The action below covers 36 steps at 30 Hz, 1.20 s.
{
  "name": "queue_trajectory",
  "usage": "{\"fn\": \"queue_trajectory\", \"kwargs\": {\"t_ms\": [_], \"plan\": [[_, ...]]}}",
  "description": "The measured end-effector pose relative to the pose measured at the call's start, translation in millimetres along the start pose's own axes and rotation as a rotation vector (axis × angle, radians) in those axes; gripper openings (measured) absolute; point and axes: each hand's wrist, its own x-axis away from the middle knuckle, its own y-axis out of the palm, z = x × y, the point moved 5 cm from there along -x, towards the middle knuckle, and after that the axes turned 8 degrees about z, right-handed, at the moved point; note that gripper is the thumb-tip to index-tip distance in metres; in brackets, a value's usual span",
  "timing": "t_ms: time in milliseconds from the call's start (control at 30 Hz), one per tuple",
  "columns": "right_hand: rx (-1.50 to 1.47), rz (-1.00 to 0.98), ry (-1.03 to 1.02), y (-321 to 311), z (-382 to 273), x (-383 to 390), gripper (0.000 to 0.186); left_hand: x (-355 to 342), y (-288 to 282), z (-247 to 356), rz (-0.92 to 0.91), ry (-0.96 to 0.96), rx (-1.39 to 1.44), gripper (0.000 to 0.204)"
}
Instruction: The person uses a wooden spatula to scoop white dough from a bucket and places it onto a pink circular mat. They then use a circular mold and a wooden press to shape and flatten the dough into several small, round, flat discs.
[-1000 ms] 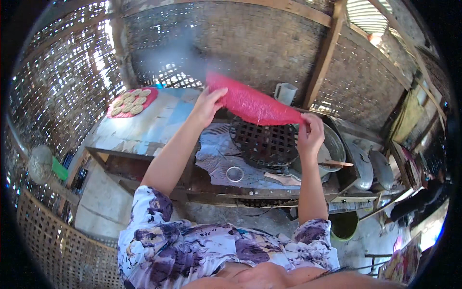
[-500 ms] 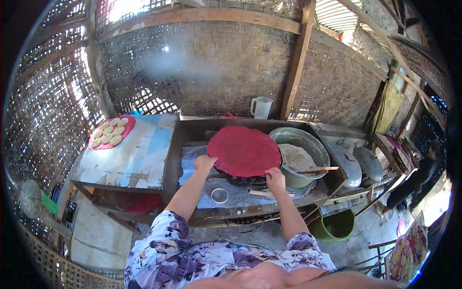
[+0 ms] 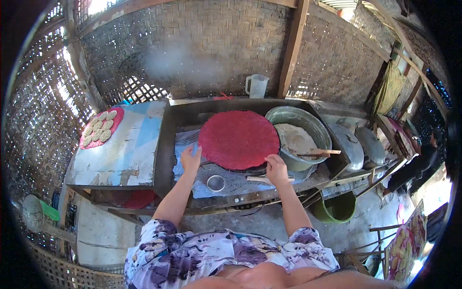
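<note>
A round red sheet (image 3: 238, 137) lies flat over a dark round rack in the middle of the wooden worktop. My left hand (image 3: 191, 160) is beside its left edge, fingers apart and holding nothing. My right hand (image 3: 275, 168) pinches the sheet's lower right edge. Below the sheet a small metal ring (image 3: 215, 183) rests on a pale cloth (image 3: 202, 190). To the right stands a large basin (image 3: 293, 161) of pale batter or flour, with a wooden stick (image 3: 327, 152) across it.
On the left table (image 3: 115, 164) lies a red mat of pale round cakes (image 3: 98, 127). A plastic jug (image 3: 258, 86) stands behind, lidded pots (image 3: 350, 149) at right. A green bucket (image 3: 332, 209) is on the floor. Another person in dark clothes (image 3: 409, 171) is at far right.
The red sheet, earlier raised folded in both hands, has been lowered flat over the rack. My left hand has since let go of its edge.
</note>
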Motion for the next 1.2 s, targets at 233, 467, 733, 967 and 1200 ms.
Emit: {"fn": "queue_trajectory", "kwargs": {"t_ms": [233,467,733,967,1200], "plan": [[0.172,-0.067,0.614,-12,97,75,0.031,83,51,-113,-0.426,0.201,-0.163,0.032],[0.54,-0.621,0.602,32,150,137,0.079,103,67,-123,-0.546,0.074,-0.385,0.025],[0.614,-0.361,0.454,24,139,120,0.059,106,26,-65,-0.949,0.209,-0.213,0.026],[0.056,0.266,0.685,-8,96,12,0.011,39,-68,34,-0.93,-0.101,0.329,0.018],[0.632,-0.101,0.574,26,93,-58,0.026,-21,-8,77,-0.528,0.374,0.083,0.02]]}}
